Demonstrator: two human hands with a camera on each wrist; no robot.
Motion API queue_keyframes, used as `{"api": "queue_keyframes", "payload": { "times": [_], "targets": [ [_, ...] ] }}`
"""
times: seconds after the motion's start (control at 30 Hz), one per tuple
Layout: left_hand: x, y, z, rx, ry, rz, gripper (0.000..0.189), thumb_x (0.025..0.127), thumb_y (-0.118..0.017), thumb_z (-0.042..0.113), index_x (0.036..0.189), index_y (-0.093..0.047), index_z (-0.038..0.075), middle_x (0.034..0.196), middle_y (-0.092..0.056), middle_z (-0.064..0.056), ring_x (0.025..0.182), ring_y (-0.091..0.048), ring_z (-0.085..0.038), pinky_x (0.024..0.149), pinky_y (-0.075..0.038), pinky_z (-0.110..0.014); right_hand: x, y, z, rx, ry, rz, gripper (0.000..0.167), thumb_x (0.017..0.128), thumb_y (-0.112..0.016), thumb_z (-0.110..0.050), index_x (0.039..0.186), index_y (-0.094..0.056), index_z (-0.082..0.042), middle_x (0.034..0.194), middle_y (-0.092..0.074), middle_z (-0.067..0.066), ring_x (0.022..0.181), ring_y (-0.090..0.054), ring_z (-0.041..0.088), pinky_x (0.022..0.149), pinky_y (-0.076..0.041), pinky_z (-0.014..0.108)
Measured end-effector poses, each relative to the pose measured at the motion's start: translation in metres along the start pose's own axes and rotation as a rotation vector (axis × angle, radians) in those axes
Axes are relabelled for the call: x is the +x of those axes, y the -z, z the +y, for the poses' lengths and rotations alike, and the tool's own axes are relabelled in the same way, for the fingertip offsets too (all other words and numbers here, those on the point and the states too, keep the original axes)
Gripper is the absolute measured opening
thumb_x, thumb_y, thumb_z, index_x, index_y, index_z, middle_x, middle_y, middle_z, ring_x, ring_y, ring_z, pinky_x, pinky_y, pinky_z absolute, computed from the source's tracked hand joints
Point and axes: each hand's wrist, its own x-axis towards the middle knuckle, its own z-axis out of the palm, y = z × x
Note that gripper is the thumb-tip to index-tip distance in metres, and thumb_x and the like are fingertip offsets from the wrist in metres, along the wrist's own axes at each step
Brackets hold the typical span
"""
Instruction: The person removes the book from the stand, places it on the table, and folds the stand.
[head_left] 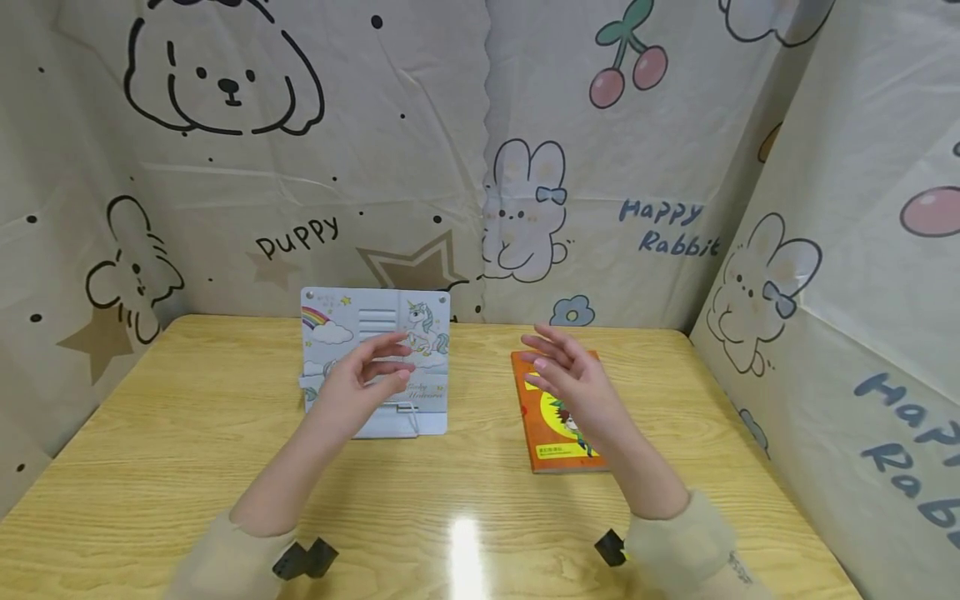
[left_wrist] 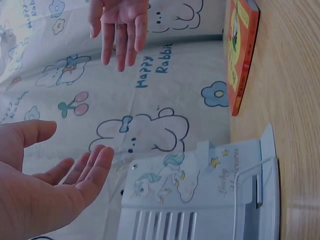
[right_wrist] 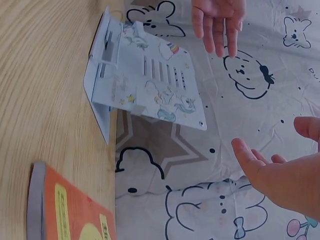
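A pale blue book stand [head_left: 375, 333] with unicorn and rainbow prints stands upright toward the back left of the table. In the head view my left hand [head_left: 367, 375] overlaps it, raised in the air with fingers loosely bent and nothing in them. An orange book [head_left: 551, 442] with a yellow circle and a cartoon figure lies flat to the right. Above it hovers my right hand [head_left: 573, 375], also holding nothing, covering part of its cover. The left wrist view shows the stand's slots and front wire holder [left_wrist: 240, 185]. Both palms face inward, with a gap between them.
The wooden table [head_left: 225, 467] ends at a cloth backdrop [head_left: 420, 167] printed with puppies, rabbits and cherries. More of this cloth hangs along the left and right sides. Black wrist devices [head_left: 306, 558] sit at both cuffs.
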Motion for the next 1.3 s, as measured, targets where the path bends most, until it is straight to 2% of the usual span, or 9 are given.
{"api": "queue_keyframes", "payload": {
  "times": [0.17,0.3,0.6,0.73,0.87,0.97,1.1,1.2,1.3],
  "targets": [
    [-0.005,0.012,-0.001,-0.006,-0.042,0.048,0.052,0.091,-0.063,0.011,0.139,-0.043,0.012,0.13,-0.052,-0.01,0.117,-0.055,-0.025,0.086,-0.052,-0.019,0.003,-0.011,0.002,0.131,0.001,-0.033,0.053,0.096,-0.054,-0.013,0.145,-0.033,-0.012,0.144,-0.041,0.011,0.13,-0.043,0.031,0.1,-0.045,0.034],
    [-0.006,0.02,-0.005,0.027,-0.06,0.091,0.052,0.091,-0.063,0.015,0.139,-0.043,0.01,0.132,-0.05,-0.011,0.119,-0.054,-0.025,0.086,-0.049,-0.014,0.007,-0.02,0.004,0.18,-0.029,-0.043,0.054,0.095,-0.055,-0.011,0.145,-0.033,-0.013,0.145,-0.04,0.011,0.131,-0.042,0.029,0.102,-0.043,0.034],
    [-0.004,0.044,-0.018,0.131,-0.041,0.2,0.056,0.091,-0.064,0.019,0.141,-0.04,0.01,0.135,-0.048,-0.01,0.119,-0.052,-0.017,0.082,-0.048,-0.009,0.017,-0.033,0.019,0.164,-0.077,-0.053,0.057,0.095,-0.055,-0.012,0.146,-0.032,-0.021,0.147,-0.039,0.003,0.135,-0.038,0.023,0.107,-0.037,0.037],
    [-0.004,0.054,-0.024,0.171,-0.042,0.256,0.058,0.091,-0.064,0.019,0.142,-0.039,0.01,0.138,-0.046,-0.012,0.121,-0.051,-0.021,0.081,-0.047,-0.007,0.022,-0.035,0.027,0.138,-0.091,-0.057,0.058,0.094,-0.058,-0.016,0.146,-0.032,-0.024,0.148,-0.038,-0.001,0.135,-0.038,0.019,0.11,-0.034,0.037],
    [-0.005,0.061,-0.029,0.182,-0.01,0.317,0.059,0.091,-0.064,0.021,0.143,-0.037,0.011,0.14,-0.044,-0.011,0.124,-0.048,-0.025,0.086,-0.045,-0.007,0.027,-0.037,0.037,0.148,-0.113,-0.048,0.059,0.094,-0.058,-0.016,0.145,-0.032,-0.025,0.147,-0.038,-0.002,0.136,-0.037,0.019,0.112,-0.032,0.037],
    [-0.004,0.065,-0.033,0.192,0.024,0.364,0.06,0.091,-0.063,0.021,0.144,-0.036,0.011,0.141,-0.043,-0.01,0.127,-0.045,-0.025,0.093,-0.045,-0.013,0.03,-0.04,0.044,0.168,-0.119,-0.042,0.059,0.094,-0.058,-0.015,0.146,-0.032,-0.024,0.148,-0.037,-0.001,0.136,-0.035,0.021,0.112,-0.031,0.039],
    [-0.003,0.072,-0.039,0.199,0.063,0.414,0.061,0.092,-0.062,0.021,0.145,-0.033,0.013,0.144,-0.04,-0.008,0.13,-0.041,-0.026,0.103,-0.043,-0.031,0.034,-0.046,0.05,0.194,-0.124,-0.036,0.06,0.095,-0.056,-0.012,0.148,-0.029,-0.019,0.149,-0.035,0.003,0.138,-0.033,0.024,0.113,-0.03,0.04],
    [-0.002,0.076,-0.043,0.2,0.08,0.429,0.064,0.092,-0.062,0.021,0.147,-0.03,0.014,0.147,-0.036,-0.009,0.133,-0.037,-0.028,0.106,-0.039,-0.043,0.037,-0.052,0.054,0.2,-0.132,-0.038,0.06,0.095,-0.053,-0.009,0.148,-0.027,-0.017,0.151,-0.032,0.006,0.139,-0.031,0.027,0.113,-0.029,0.042],
    [0.0,0.08,-0.048,0.195,0.091,0.428,0.067,0.092,-0.062,0.022,0.148,-0.027,0.015,0.15,-0.032,-0.009,0.135,-0.033,-0.03,0.107,-0.035,-0.049,0.039,-0.057,0.059,0.208,-0.141,-0.045,0.06,0.095,-0.054,-0.01,0.148,-0.027,-0.018,0.152,-0.03,0.007,0.14,-0.029,0.027,0.113,-0.029,0.043]
  ]
}}
